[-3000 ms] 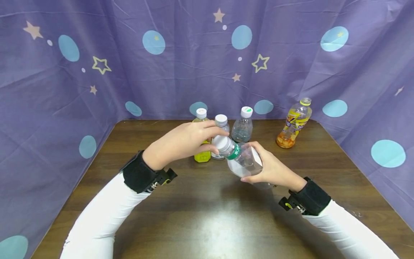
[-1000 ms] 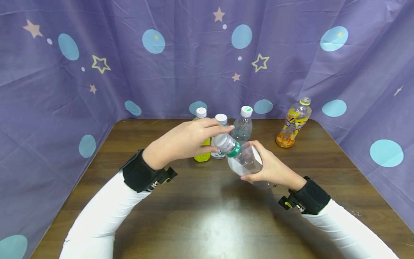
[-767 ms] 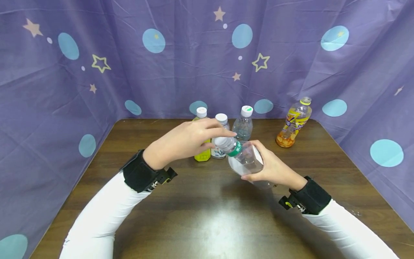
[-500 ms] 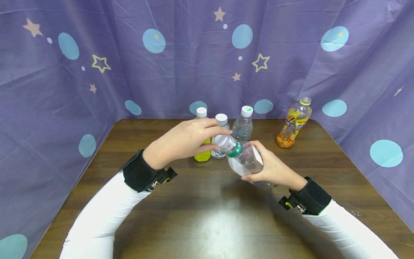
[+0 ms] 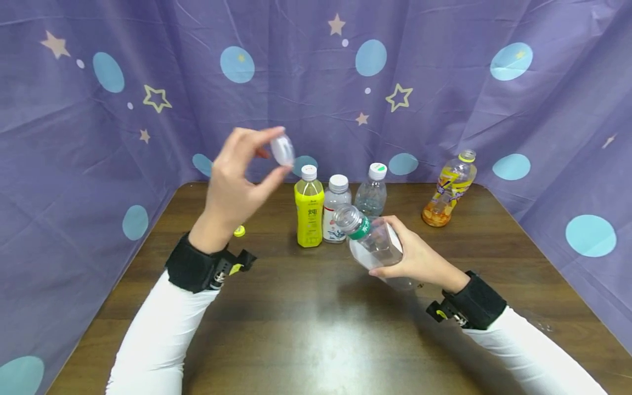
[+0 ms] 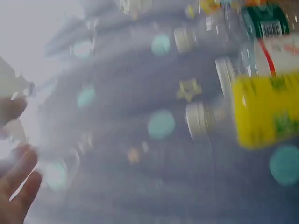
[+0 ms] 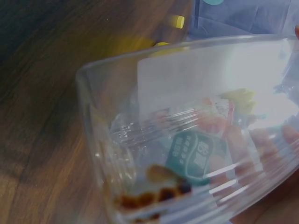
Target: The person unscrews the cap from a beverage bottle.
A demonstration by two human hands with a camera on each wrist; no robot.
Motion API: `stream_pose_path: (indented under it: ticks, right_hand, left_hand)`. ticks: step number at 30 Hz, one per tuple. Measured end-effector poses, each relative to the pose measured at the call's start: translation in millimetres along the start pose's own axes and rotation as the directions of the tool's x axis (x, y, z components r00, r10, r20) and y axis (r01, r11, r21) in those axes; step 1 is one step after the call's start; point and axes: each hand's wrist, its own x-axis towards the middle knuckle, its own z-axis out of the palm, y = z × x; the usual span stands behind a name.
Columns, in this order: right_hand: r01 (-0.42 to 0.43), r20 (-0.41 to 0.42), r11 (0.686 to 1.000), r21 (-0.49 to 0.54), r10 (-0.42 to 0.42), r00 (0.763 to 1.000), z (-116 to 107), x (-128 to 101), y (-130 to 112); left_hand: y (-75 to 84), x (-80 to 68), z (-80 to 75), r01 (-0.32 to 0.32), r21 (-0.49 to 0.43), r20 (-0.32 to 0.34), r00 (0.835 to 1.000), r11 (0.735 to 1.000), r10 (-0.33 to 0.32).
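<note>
My right hand [image 5: 393, 248] grips a clear plastic bottle [image 5: 369, 240] by its body and holds it tilted above the table, its open mouth pointing up and to the left. A green band rings the bottle's neck. My left hand [image 5: 274, 154] is raised to the upper left, well clear of the bottle, and pinches a white cap [image 5: 283, 149] between thumb and fingertips. The right wrist view shows the bottle [image 7: 187, 140] close up, with a little brown residue inside. The left wrist view is blurred; fingers [image 6: 18, 186] show at its lower left.
Behind the held bottle stand a yellow bottle [image 5: 309, 211], a white-labelled bottle [image 5: 337, 211] and a clear bottle [image 5: 371, 193], all capped. An orange-and-yellow bottle [image 5: 449, 189] stands at the back right. A small yellow cap [image 5: 239, 231] lies on the brown table [image 5: 316, 329]. Purple curtain encloses three sides.
My left hand, which was at the bottle's cap, has lifted up and to the left with the white cap in it. The bottle's mouth is now open. My right hand has held still.
</note>
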Motion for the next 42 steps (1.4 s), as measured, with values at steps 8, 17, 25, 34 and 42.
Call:
stream_pose_path:
  ticks: [8,17,25,34,42]
  right_hand:
    - [0.003,0.0,1.0,-0.017,-0.003,1.0,1,1,0]
    - [0.008,0.008,0.999,-0.036,-0.008,1.0,3,3,-1]
    - [0.012,0.004,0.999,-0.038,-0.012,1.0,3,4,-3]
    - [0.023,-0.002,0.999,-0.037,-0.023,1.0,3,5,-2]
    - [-0.011,-0.08,0.999,0.039,0.014,0.997,-3,-3,1]
  left_hand:
    - [-95.9,-43.0,-27.8,0.594,0.318,-0.059,0.79,0.739,-0.61]
    - [-158.5,-146.3,-36.8,0.513,0.719,0.445,0.178,0.469,-0.877]
    - [-163.8,-175.0,-29.3,0.534,0.691,0.495,0.141,0.487,-0.857]
    - [-158.2,-168.6,-23.8,0.541,0.665,0.521,0.157,0.514,-0.839]
    - [-118.9,-117.9,-27.4,0.505,0.609,0.551,0.284,0.611,-0.784]
